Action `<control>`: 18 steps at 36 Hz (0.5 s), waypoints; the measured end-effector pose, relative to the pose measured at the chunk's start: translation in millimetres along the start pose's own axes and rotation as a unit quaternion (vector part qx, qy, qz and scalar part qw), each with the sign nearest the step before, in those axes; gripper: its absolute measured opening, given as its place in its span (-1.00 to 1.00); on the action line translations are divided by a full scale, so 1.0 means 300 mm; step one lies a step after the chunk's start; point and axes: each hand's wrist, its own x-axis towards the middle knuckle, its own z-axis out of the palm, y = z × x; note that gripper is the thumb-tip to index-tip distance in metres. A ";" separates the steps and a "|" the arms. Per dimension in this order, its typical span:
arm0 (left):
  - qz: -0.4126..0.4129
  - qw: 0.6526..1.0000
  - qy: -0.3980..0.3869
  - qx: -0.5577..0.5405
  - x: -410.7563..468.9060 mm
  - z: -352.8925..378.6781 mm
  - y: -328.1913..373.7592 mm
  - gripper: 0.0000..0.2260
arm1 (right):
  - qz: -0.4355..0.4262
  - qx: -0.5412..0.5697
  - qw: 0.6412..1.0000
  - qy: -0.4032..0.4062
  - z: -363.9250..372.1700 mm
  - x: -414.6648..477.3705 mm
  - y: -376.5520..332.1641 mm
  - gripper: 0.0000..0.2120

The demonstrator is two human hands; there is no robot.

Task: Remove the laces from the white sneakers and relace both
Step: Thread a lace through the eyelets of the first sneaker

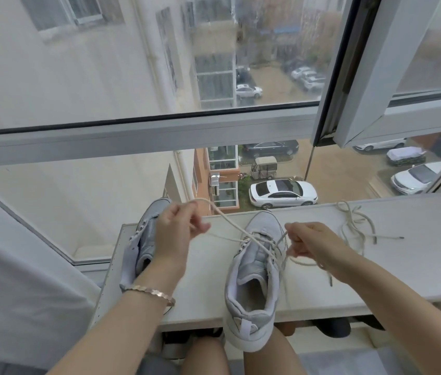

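Fingers (200,227) of our left hand (172,234) pinch one end of off-white cord lace (226,217); our right hand (314,243) fingers (294,228) curl, pinching other end. Lace threads eyelets of white high-top sneaker (254,280) between our hands, heel overhanging pale flat ledge (376,272). Second white sneaker (146,234) behind left hand. Loose lace (390,236) lies on ledge, right.

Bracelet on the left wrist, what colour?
Gold-toned bracelet, slightly rosy; it shows in the head view, the only one.
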 end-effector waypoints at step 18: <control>0.079 0.778 0.115 0.613 0.070 -0.072 0.128 -0.67 | -0.287 -0.023 0.952 0.106 -0.068 -0.117 -0.194 -0.62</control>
